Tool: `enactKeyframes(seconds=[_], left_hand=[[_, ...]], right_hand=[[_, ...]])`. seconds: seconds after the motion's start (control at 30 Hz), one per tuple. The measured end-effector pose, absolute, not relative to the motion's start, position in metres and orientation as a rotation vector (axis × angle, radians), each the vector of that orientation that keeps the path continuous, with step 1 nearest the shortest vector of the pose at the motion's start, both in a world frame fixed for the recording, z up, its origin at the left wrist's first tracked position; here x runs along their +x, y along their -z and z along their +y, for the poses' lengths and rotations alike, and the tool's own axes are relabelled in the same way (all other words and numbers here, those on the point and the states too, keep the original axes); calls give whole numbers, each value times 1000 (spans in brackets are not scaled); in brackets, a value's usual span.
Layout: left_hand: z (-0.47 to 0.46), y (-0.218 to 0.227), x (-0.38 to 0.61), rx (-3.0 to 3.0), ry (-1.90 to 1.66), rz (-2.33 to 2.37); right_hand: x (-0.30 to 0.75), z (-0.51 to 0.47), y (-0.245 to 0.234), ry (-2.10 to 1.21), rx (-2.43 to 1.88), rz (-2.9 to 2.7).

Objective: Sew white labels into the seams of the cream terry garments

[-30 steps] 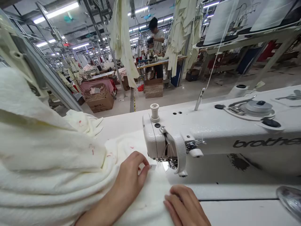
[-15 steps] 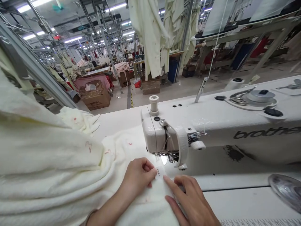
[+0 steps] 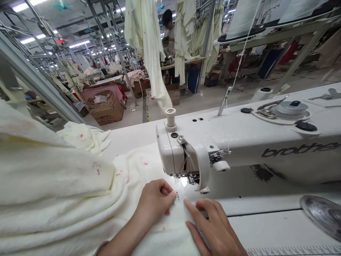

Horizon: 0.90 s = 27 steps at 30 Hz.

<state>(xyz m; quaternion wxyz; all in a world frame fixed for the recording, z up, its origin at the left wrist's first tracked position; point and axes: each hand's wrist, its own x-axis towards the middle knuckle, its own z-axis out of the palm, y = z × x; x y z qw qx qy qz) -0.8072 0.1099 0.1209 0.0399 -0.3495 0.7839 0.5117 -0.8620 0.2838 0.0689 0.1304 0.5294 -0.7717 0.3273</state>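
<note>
Cream cloth [image 3: 53, 192] and white label [image 3: 178, 195] at the sewing machine [image 3: 234, 137]

Soft and matte, with a slight nap, the cloth rises at the left in thick rounded folds and runs flatter toward the machine head; small reddish marks dot it. The label is a small, smooth piece with dark print, too small to read, lying on the cloth just in front of the needle area. The machine is glossy, pebbled white, with black lettering on its arm, a pale knob on top and a round metal disc farther right.

Cloth and machine share a smooth white table [image 3: 274, 227], where ruler markings [image 3: 290, 250] run along the near edge and a shiny, rounded object [image 3: 322, 215] sits at the right. Beyond, cream garments [image 3: 149, 46] hang among metal poles; a cardboard box [image 3: 108, 112] stands on the floor, and a person [image 3: 170, 33] is at a far workstation, partly hidden. Strip lights line the ceiling.

From the near side, the left hand [image 3: 157, 199] reaches in with bent fingers, thumb and fingertips pinched together on the label's left edge. The right hand [image 3: 215, 225] lies low over the cloth's right edge, index finger stretched toward the label, thumb spread away from it, the other fingers curled.
</note>
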Motion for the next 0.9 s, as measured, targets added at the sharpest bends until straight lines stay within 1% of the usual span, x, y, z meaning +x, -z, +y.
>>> enactKeyframes(seconds=[0.2,0.27,0.37,0.47,0.53,0.63,0.73,0.9], left_hand=[[111,-124,-809,-1050,-1541,2421],[111,-126,-806,-1031,-1476,2475],[111,-131,-794,-853,-1165,2814],[112,-131,-775,-323,-821,3191],[113,-126,-764,72,-638,3289],[113,-117,-756,373,-368,3295],[111,-110,-755,426,-254,3282],[108,-110,-756,440,-230,3282]], right_hand=[[-861,282,-72,-970,1523,-2242],[-861,282,-71,-960,1533,-2244],[-863,282,-69,-913,1560,-2238],[-864,283,-68,-889,1584,-2227],[-864,283,-68,-894,1588,-2213],[-864,284,-67,-893,1584,-2205],[-864,282,-69,-897,1576,-2209],[-863,283,-71,-906,1565,-2191]])
